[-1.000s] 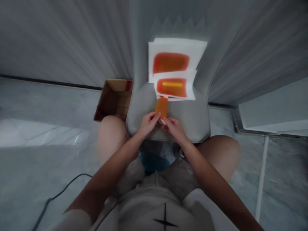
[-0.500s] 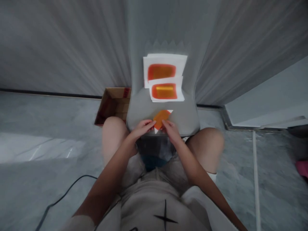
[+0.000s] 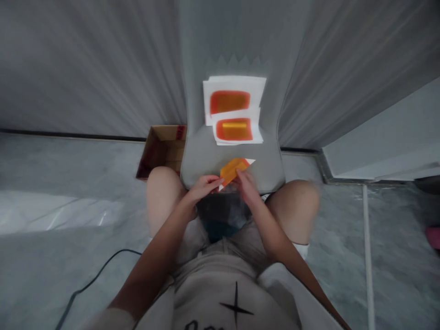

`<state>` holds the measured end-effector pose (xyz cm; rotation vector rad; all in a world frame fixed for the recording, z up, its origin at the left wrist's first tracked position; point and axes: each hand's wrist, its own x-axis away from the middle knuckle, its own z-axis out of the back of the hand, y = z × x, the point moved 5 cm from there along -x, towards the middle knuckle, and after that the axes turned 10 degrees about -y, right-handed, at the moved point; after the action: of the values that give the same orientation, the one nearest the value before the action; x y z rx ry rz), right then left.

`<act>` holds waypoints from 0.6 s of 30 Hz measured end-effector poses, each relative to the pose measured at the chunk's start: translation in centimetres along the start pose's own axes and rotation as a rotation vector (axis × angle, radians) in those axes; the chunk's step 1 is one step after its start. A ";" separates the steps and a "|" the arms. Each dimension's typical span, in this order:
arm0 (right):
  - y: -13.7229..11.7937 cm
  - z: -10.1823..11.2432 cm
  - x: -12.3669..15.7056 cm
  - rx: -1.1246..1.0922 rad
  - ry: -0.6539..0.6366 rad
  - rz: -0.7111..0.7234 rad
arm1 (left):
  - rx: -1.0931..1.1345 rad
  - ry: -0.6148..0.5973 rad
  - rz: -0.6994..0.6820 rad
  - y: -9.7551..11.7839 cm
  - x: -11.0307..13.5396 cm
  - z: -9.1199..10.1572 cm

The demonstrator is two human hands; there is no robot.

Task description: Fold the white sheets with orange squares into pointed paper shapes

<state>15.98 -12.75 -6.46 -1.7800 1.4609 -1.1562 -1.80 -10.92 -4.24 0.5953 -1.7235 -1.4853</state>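
Observation:
Between both hands is a folded sheet of paper [image 3: 231, 169], orange and red with white pointed corners, held over the chair seat's front edge. My left hand [image 3: 205, 187] pinches its lower left end, thumb on top. My right hand [image 3: 246, 184] grips the lower right side, with its thumb on the orange face; the fingers underneath are hidden. Beyond the hands, a small stack of white sheets [image 3: 256, 133] with an orange and yellow printed patch lies on the seat. Behind it, larger white sheets [image 3: 237, 84] with an orange-red patch lean against the backrest.
The grey chair [image 3: 199, 146] stands between my knees, backed by a grey curtain [image 3: 103, 68]. An open cardboard box [image 3: 146, 153] sits on the floor at its left. A dark cable [image 3: 92, 277] runs across the floor at the lower left.
The folded paper has turned and looks longer and narrower, its white tip now further right. My right thumb has shifted slightly up and right; my left hand stays nearly in place.

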 end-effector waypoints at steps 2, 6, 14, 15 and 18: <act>-0.4 0.8 -0.3 -0.035 -0.022 -0.026 | -0.020 -0.015 -0.012 -0.1 -0.2 0.0; -0.7 2.1 -0.7 -0.032 -0.014 -0.079 | -0.012 0.035 -0.012 -0.4 -0.5 0.1; -1.9 3.2 -1.2 -0.108 0.051 -0.004 | 0.049 0.002 0.003 0.1 -0.1 0.5; -1.9 3.2 -1.2 -0.098 0.042 -0.012 | 0.066 -0.012 0.005 0.1 0.0 0.5; -1.9 3.2 -1.2 -0.086 0.062 -0.004 | 0.134 0.019 0.020 0.0 0.2 0.8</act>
<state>19.64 -11.47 -6.70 -1.8201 1.5655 -1.1767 -2.53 -10.58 -4.26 0.6576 -1.8187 -1.3538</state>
